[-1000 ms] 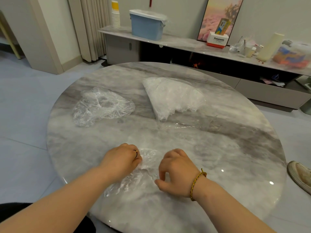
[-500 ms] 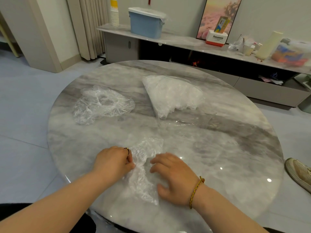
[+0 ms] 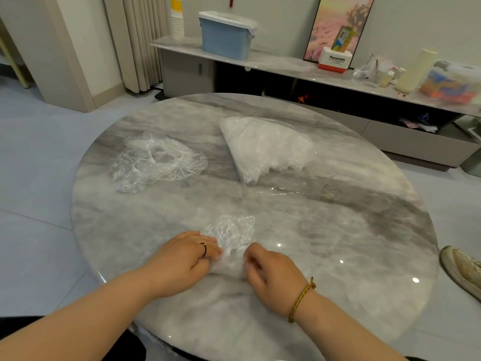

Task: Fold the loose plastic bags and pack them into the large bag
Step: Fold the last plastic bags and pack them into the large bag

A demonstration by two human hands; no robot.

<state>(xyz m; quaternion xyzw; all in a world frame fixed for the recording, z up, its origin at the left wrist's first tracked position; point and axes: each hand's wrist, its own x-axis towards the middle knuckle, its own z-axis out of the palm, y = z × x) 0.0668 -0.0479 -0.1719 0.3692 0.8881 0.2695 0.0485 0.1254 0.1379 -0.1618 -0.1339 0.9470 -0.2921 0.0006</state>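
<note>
While both forearms are reaching in over the near rim of the round marble tabletop point(image 3: 338, 230), the L hand point(image 3: 186, 259) & R hand point(image 3: 273, 274) are gripping a small clear plastic bag point(image 3: 231, 234) that's lying btwn them, close to that rim. L fingers point(image 3: 212, 250) are curling down, knuckles up, pinching the bag's left side, w/ a dark ring point(image 3: 204, 250) showing on one finger. R fingers point(image 3: 253, 254) are curling in too, pinching its right side, w/ a yellow cord bracelet point(image 3: 302, 299) sitting at the wrist. The bag's far part is sticking out past both hands, crumpled, resting on the marble. Another loose bag point(image 3: 156, 160), clear & crumpled, is lying well apart at far left. The large bag point(image 3: 265, 147), stuffed w/ whitish plastic, is lying at far centre, its flat clear end trailing toward the hands; can't tell if it's touching the small bag. Beyond the tabletop a low shelf unit point(image 3: 286, 65) is carrying a blue lidded bin point(image 3: 223, 39), a paper cup stack point(image 3: 177, 24) & a Panasonic box point(image 3: 335, 61). A shoe point(image 3: 462, 269) is showing on the floor at right.
</note>
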